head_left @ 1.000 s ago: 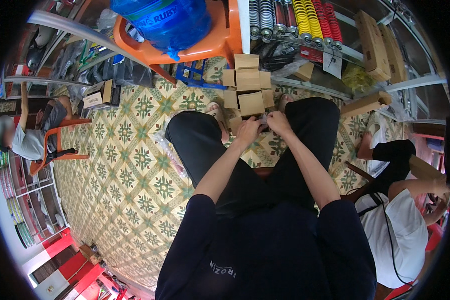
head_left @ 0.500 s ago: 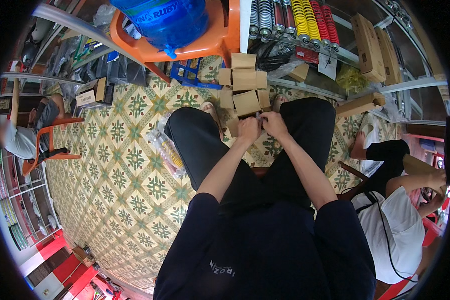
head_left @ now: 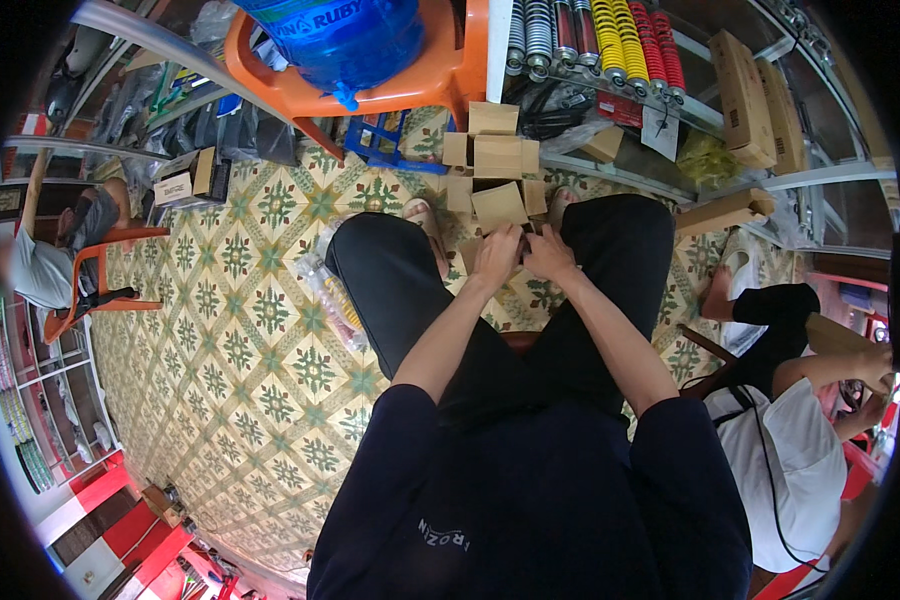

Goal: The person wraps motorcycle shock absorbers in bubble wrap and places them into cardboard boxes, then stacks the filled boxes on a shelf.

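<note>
Between my knees, my left hand [head_left: 498, 254] and my right hand [head_left: 549, 252] come close together, knuckles up and fingers bent. A small dark patch shows between the fingertips; what they hold is too small and covered to name. Just beyond them on the floor, a small open cardboard box [head_left: 500, 203] has its flaps spread, close to my fingers. A second open cardboard box [head_left: 498, 155] stands right behind it, flaps out as well. Beside my left knee lies a clear plastic bag [head_left: 328, 300] with a yellow coil spring showing inside.
An orange chair [head_left: 400, 98] bears a blue water jug [head_left: 345, 45]. Shock absorbers [head_left: 610, 45] with coloured springs line a shelf at the far right. A long cardboard box [head_left: 725, 212] lies by my right knee. A person [head_left: 785, 460] sits close on my right; another sits far left.
My hands have shifted slightly, and the fingers of both are turned in closer over the near side of the box. A pale bit between the fingertips has given way to a dark one.
</note>
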### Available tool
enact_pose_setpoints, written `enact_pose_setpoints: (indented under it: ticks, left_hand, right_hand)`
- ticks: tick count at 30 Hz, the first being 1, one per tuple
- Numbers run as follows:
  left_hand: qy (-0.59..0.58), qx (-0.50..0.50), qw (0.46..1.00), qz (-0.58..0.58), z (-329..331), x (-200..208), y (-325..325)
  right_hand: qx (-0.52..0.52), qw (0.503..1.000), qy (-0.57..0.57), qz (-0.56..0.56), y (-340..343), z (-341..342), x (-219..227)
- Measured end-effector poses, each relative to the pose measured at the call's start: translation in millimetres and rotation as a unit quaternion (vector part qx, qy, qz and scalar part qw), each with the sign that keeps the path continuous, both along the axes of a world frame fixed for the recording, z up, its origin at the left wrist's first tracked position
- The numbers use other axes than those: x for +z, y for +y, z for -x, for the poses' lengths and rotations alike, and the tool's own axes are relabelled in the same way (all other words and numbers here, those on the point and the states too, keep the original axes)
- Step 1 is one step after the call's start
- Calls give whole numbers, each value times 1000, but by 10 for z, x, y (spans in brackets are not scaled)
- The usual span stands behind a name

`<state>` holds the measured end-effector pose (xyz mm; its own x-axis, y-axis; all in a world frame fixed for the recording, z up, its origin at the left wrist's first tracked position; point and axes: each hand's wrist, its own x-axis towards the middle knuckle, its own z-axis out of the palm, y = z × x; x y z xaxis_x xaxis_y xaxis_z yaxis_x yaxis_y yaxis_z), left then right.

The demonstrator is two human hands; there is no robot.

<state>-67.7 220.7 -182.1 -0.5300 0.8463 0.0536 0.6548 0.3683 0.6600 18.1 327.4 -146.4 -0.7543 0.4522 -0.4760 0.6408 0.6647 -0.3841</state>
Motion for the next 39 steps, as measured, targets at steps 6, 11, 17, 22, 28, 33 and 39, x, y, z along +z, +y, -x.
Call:
enact_pose_setpoints:
  ticks: [6,11,17,22,28,33,39]
  left_hand:
    - [-26,-57,998,-4,-122,52,41]
    - [11,-80,997,6,-69,-126,5]
    - [74,-83,990,91,-106,-6,6]
    - [60,-64,992,94,-105,-5,2]
    - [-44,-70,982,169,29,130,48]
    - [-129,-9,992,-10,191,882,-79]
    - [-28,229,932,-279,532,1819,-1240]
  right_hand:
    - [3,1000,1,-1,130,-112,-330]
    - [-6,995,98,-2,100,-53,-163]
    - [0,999,30,28,87,-87,18]
    - [57,998,-14,-9,-46,-179,70]
    - [106,989,-42,-96,-140,-52,-160]
    - [76,995,4,-58,-79,-87,-264]
    - [89,993,-58,-52,-76,-56,-58]
